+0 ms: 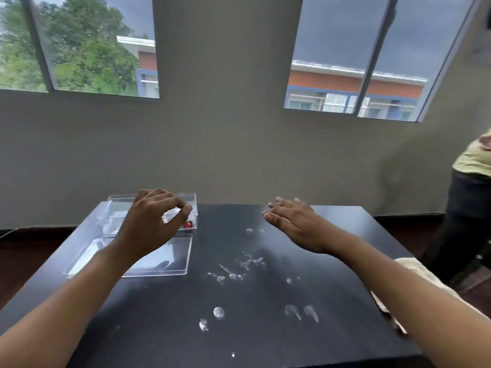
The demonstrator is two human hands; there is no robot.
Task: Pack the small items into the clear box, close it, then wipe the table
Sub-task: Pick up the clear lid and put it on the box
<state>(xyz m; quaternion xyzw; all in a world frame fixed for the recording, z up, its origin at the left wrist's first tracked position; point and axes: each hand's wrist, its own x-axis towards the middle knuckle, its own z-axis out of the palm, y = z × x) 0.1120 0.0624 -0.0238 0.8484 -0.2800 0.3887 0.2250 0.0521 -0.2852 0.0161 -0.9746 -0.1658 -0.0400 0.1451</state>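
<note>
A clear box (117,208) stands open at the far left of the black table (265,341), with a red sticker (188,224) at its front right corner. Its clear lid (175,256) lies flat on the table just in front of it. My left hand (151,219) hovers over the box with curled fingers, thumb and forefinger pinched; whether something small is between them cannot be told. My right hand (295,221) is flat and spread above the table's far middle, holding nothing. A beige cloth (414,269) lies at the right edge, partly hidden by my right forearm.
White smudges and fingerprints (239,272) mark the table's middle and front. A person in a light green top (473,160) stands beyond the right edge. A grey wall with windows rises just behind the table.
</note>
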